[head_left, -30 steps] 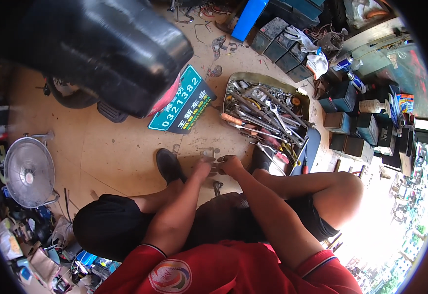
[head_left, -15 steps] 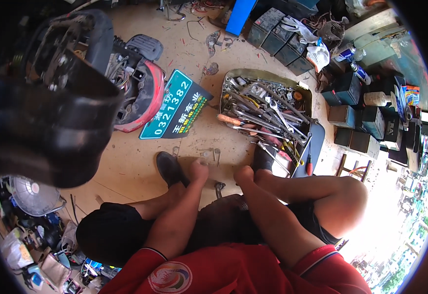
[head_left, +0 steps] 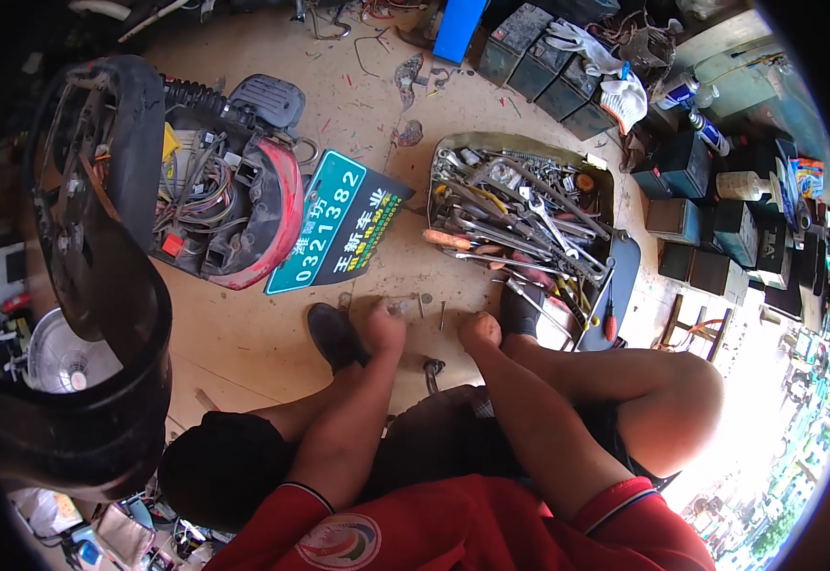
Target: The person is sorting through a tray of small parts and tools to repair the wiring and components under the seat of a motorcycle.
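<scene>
I am squatting, and both hands reach down to the tan floor between my shoes. My left hand (head_left: 386, 325) has its fingers curled, their tips at several small screws and metal bits (head_left: 403, 305) on the floor. My right hand (head_left: 479, 331) is bunched like a fist beside my right shoe (head_left: 519, 309), just short of a loose nail (head_left: 441, 315). From above I cannot see what either palm holds. A small metal tool (head_left: 431, 369) lies on the floor under my wrists.
An oval tray (head_left: 453, 152) full of wrenches and screwdrivers sits ahead right. A green number plate (head_left: 339, 224) lies ahead left, by an opened scooter body with exposed wiring (head_left: 215, 200). A black panel (head_left: 101, 314) looms left. Batteries (head_left: 529, 33) line the back.
My hands were joined a second ago and have since parted and dropped to the floor. The view has swung, so the black panel slid left and uncovered the scooter wiring.
</scene>
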`<action>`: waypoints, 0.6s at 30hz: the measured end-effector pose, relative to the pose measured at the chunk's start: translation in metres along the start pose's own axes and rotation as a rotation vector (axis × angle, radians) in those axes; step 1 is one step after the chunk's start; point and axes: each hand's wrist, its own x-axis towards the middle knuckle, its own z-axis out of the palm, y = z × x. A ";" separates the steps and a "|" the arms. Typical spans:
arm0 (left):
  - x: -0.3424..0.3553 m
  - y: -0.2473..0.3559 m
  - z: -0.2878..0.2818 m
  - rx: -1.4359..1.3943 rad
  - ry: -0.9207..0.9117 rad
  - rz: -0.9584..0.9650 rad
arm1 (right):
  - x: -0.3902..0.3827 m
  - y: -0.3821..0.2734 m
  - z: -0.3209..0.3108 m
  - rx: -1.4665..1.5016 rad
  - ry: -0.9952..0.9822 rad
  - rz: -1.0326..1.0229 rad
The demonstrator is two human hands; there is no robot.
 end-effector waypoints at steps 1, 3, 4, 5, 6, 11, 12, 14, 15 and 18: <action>0.004 -0.009 -0.002 0.008 0.013 -0.008 | 0.000 -0.010 -0.009 0.058 0.119 0.009; 0.010 -0.048 -0.016 0.159 0.066 -0.052 | -0.018 -0.043 -0.063 0.653 0.005 0.141; 0.007 -0.078 -0.026 0.189 0.087 -0.103 | -0.040 -0.063 -0.114 0.918 -0.047 0.213; 0.006 -0.077 -0.025 0.173 0.068 -0.105 | -0.048 -0.058 -0.139 0.913 -0.048 0.216; 0.006 -0.073 -0.023 0.154 0.050 -0.101 | -0.052 -0.052 -0.159 0.914 -0.106 0.175; 0.007 -0.058 -0.013 0.135 0.090 0.025 | -0.063 -0.023 -0.176 0.772 0.109 -0.191; 0.008 -0.059 -0.013 0.117 0.134 0.063 | -0.064 -0.023 -0.179 1.031 -0.013 -0.098; 0.009 -0.064 -0.016 0.139 0.145 0.063 | -0.066 -0.027 -0.186 1.283 -0.144 -0.012; 0.008 -0.056 -0.017 0.156 0.138 0.079 | -0.064 -0.024 -0.179 1.409 -0.173 0.015; -0.001 -0.037 -0.017 0.206 0.139 0.054 | -0.060 -0.021 -0.165 1.585 -0.211 0.056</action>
